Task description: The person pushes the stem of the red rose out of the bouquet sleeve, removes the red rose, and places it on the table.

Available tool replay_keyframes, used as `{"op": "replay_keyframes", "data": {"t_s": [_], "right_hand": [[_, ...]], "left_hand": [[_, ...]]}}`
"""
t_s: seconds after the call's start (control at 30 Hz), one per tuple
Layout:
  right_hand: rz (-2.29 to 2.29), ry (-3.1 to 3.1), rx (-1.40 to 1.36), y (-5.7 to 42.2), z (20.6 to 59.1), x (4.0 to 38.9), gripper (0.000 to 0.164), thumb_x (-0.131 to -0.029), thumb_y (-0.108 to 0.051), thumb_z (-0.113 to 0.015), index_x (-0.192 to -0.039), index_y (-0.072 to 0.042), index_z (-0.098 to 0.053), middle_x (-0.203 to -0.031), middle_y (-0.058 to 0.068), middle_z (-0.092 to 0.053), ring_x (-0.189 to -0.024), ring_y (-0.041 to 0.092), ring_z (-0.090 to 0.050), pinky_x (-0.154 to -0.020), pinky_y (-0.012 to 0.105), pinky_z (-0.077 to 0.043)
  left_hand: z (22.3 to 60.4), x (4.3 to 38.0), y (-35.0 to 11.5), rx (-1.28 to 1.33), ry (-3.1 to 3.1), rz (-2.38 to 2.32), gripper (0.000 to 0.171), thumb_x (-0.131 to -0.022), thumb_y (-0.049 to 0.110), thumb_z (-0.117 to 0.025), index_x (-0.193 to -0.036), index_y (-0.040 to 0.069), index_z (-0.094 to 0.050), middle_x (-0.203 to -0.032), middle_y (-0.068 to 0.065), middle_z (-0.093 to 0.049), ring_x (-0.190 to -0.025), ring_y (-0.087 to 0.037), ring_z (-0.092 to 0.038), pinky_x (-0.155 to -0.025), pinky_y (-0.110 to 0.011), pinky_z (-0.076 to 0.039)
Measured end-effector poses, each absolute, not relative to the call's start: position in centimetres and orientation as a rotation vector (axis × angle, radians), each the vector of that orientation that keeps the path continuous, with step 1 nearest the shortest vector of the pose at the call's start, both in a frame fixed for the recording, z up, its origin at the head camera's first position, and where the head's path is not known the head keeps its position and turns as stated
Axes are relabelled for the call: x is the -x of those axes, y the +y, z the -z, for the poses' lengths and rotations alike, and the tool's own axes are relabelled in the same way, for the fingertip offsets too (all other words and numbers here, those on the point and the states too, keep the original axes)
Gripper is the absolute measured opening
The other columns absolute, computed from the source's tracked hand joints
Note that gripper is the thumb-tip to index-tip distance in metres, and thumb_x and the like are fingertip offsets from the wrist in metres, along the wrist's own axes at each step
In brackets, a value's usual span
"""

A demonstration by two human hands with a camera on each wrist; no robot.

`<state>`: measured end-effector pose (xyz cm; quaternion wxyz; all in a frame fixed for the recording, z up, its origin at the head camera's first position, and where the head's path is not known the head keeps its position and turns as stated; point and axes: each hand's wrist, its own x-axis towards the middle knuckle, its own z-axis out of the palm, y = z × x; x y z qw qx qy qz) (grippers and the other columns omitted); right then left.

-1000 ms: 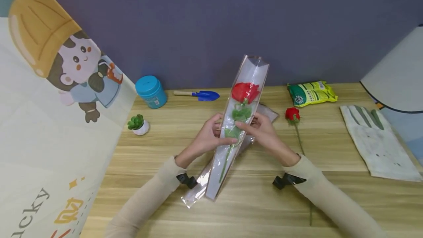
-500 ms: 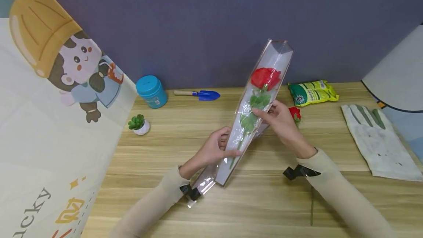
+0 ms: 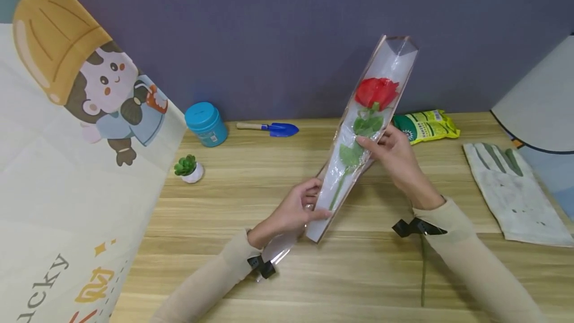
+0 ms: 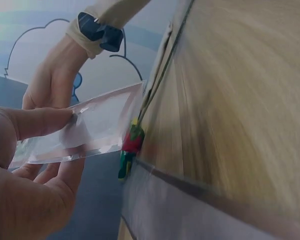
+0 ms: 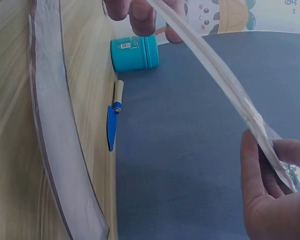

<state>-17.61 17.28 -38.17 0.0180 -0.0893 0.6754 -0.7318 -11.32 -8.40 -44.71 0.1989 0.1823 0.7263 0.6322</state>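
A red rose (image 3: 376, 93) with green leaves lies inside a clear-fronted flower sleeve (image 3: 394, 59), tilted up to the right above the table. My left hand (image 3: 291, 208) pinches its narrow lower end, thumb in front and fingers behind. Higher up, my right hand (image 3: 401, 161) grips the right edge near the leaves. In the right wrist view the sleeve is seen edge-on between the right thumb and fingers (image 5: 250, 170). A second flower sleeve (image 5: 60, 110) lies on the table below, mostly covered in the head view. Another rose's stem (image 3: 423, 273) shows below my right forearm.
At the back stand a blue tub (image 3: 206, 123) and, lying flat, a small blue trowel (image 3: 282, 129). A potted succulent (image 3: 188, 168) is at left. A green-yellow packet (image 3: 428, 126) and white gloves (image 3: 515, 193) lie at right. A dark wall (image 3: 269, 39) rises behind.
Both hands have carried the sleeved rose up and to the right. My left hand has slid toward the sleeve's lower end. The loose rose's bloom is now hidden in the head view.
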Motion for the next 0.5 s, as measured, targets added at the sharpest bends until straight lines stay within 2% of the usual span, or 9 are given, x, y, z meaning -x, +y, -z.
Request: {"op": "replay_keyframes", "data": {"t_s": [0.2,0.5], "right_hand": [[2.295,2.087,0.273,17.29,38.46,17.48,0.034,-0.097,-0.008,-0.072,-0.129,-0.013,-0.060,-0.096,-0.009,-0.079,-0.081,0.003,-0.073,-0.067,0.019,-0.063],[2.298,2.134,0.270,17.51,38.51,17.52,0.035,-0.096,-0.006,-0.072,-0.128,-0.013,-0.060,-0.096,-0.010,-0.079,-0.082,0.002,-0.073,-0.070,0.018,-0.062]], "left_hand": [[44.67,10.93,-8.04,-0.559,2.020,-1.767,0.060,-0.086,-0.008,-0.075,-0.141,-0.005,-0.050,-0.138,-0.029,-0.063,-0.122,-0.039,-0.068,-0.096,-0.028,-0.062],[44.56,10.59,-7.43,-0.564,1.976,-1.800,0.062,-0.086,-0.011,-0.074,-0.143,-0.004,-0.049,-0.138,-0.030,-0.064,-0.120,-0.038,-0.069,-0.095,-0.028,-0.063]]}}
